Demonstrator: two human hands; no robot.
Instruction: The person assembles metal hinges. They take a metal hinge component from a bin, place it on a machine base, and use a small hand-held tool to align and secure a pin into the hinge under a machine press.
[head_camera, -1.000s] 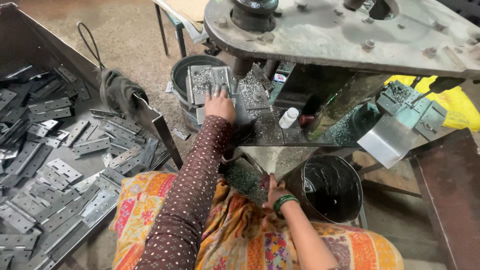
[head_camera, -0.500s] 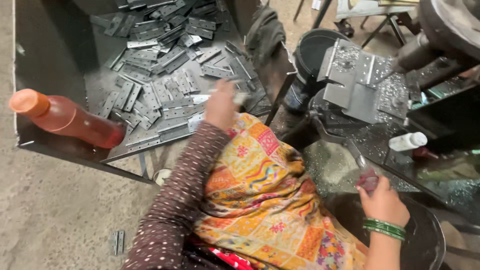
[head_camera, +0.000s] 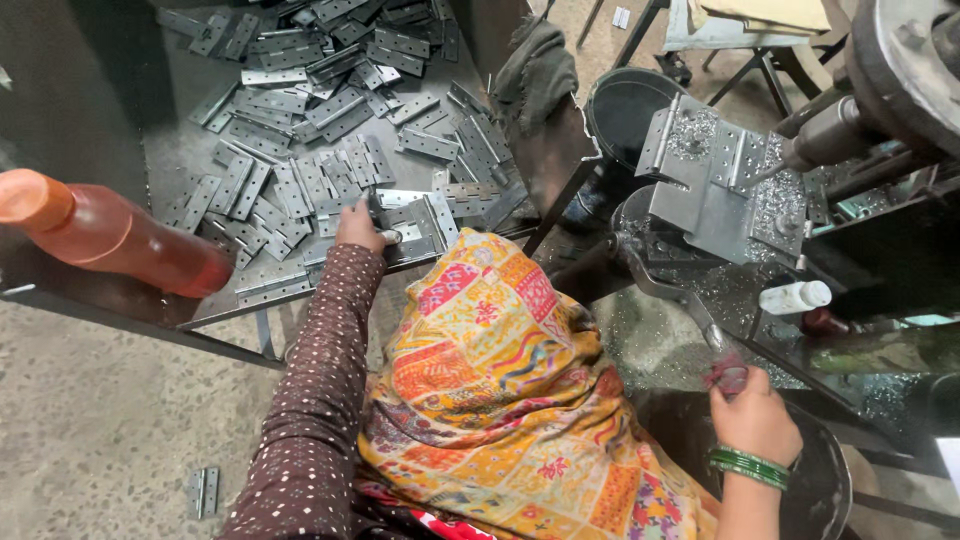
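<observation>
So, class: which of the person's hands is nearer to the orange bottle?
Left. The left hand rests on the hinges in the tray, right of the orange bottle. The right hand grips a lever far across.

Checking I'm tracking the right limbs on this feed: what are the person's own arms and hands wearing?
The left arm wears a long dark brown sleeve with small pale dots, reaching to the wrist; the left hand is bare. The right hand is bare too, with a stack of green bangles at the wrist and no sleeve visible there.
</observation>
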